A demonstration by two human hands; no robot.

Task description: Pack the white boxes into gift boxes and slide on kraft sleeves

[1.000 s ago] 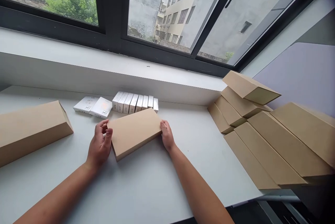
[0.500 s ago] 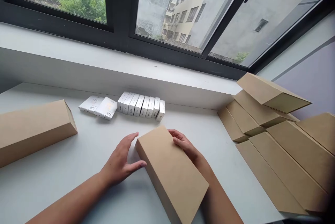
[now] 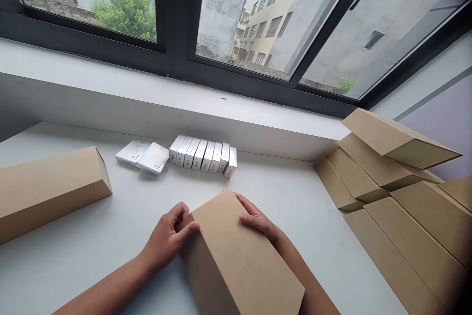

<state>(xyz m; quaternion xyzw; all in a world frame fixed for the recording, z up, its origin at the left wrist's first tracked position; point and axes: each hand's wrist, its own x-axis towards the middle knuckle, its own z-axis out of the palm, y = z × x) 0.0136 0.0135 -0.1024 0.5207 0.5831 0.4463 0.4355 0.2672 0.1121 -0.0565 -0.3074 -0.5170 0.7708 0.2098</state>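
Observation:
A brown cardboard box (image 3: pixel 236 251) lies in front of me at the lower middle, its far end pointing toward the window. My left hand (image 3: pixel 171 231) is at the far left corner of this box, fingers curled and thumb pressed along the edge. Around the far right side is my right hand (image 3: pixel 258 219), its thumb on the top face and its fingers partly hidden behind the side. Beyond the box stands a row of several small white boxes (image 3: pixel 201 154). Two more white boxes (image 3: pixel 153 157) lie flat, overlapping, left of that row.
Another brown box (image 3: pixel 51 187) rests on the white table (image 3: pixel 140 216) at the left. Several brown boxes (image 3: pixel 391 172) are stacked at the right by the wall. A white sill (image 3: pixel 177 94) and a dark-framed window run along the back.
My left hand has closed from spread fingers onto the box's far left corner. The box has tilted, showing more of its left side. The view has shifted slightly.

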